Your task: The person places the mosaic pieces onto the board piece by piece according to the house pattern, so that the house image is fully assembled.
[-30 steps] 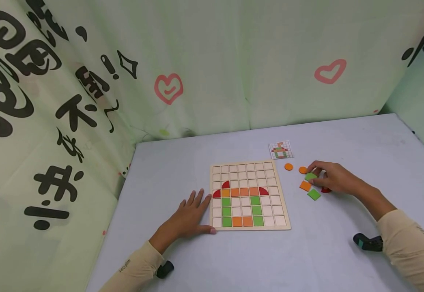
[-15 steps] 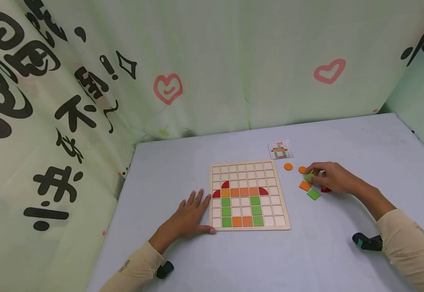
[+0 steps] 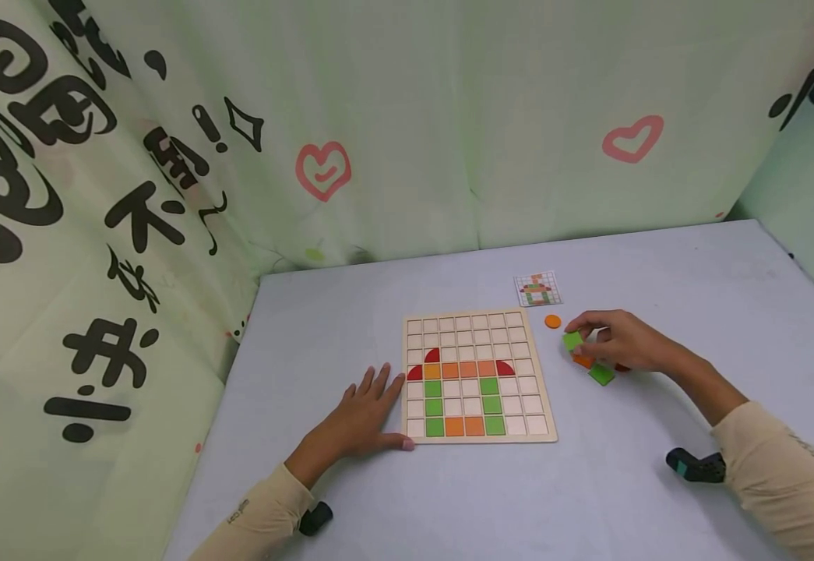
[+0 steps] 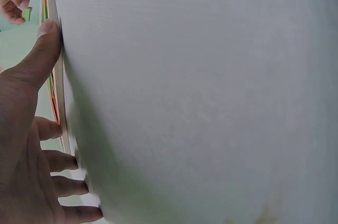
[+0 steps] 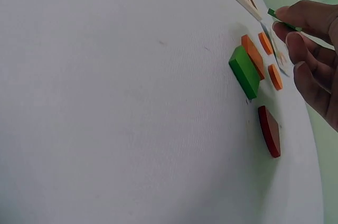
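Note:
My right hand pinches a green square tile between thumb and fingers, lifted over the table right of the wooden grid board. My left hand lies with fingers spread, thumb and fingertips at the board's left edge. The board carries green and orange squares and red quarter-round pieces. Beneath the right hand lie another green tile, an orange square tile and a dark red quarter-round piece. Two orange discs are nearby; the right hand hides one in the head view.
A small pattern card lies behind the board's upper right corner. A pale cloth covers the table. Behind it hangs a light green curtain with black writing and hearts. Each wrist wears a black device.
My right hand has raised the green tile off the table and carried it a little left, toward the board. The left hand stays in place.

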Action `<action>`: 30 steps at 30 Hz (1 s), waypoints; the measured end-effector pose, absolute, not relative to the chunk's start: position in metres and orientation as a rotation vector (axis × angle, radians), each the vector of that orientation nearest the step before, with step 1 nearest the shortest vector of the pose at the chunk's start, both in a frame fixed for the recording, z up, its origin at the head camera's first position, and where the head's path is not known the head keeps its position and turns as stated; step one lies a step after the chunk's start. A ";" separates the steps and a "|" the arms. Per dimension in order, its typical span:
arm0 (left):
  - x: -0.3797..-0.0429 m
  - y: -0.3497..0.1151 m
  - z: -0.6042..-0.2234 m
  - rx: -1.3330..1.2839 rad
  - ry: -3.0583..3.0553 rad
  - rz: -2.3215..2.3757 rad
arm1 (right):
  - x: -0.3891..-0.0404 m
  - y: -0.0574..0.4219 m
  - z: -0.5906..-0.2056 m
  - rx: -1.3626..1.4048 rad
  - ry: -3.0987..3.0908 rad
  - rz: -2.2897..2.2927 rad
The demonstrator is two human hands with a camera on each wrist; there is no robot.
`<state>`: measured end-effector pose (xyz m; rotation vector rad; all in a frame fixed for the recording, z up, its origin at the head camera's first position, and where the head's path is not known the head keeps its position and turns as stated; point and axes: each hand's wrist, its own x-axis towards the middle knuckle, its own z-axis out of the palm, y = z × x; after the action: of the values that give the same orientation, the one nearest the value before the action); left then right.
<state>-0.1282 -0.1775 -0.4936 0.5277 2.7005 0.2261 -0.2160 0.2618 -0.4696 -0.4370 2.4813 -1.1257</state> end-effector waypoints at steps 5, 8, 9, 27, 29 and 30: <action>-0.128 -0.178 -0.494 0.526 2.701 0.237 | -0.217 0.251 -0.468 -0.474 2.483 -1.140; -0.128 -0.178 -0.495 0.531 2.704 0.231 | -0.218 0.244 -0.467 -0.514 2.505 -1.142; -0.128 -0.178 -0.495 0.533 2.706 0.229 | -0.218 0.242 -0.467 -0.520 2.502 -1.151; -0.128 -0.178 -0.496 0.535 2.714 0.227 | -0.225 0.199 -0.469 -0.646 2.422 -1.226; -0.128 -0.178 -0.496 0.536 2.715 0.225 | -0.226 0.193 -0.471 -0.669 2.420 -1.215; -0.128 -0.178 -0.496 0.537 2.715 0.225 | -0.226 0.190 -0.472 -0.683 2.423 -1.212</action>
<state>-0.1281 -0.1779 -0.4958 0.5369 2.7154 0.2245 -0.2264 0.1903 -0.4724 -0.6835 2.4231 -1.2116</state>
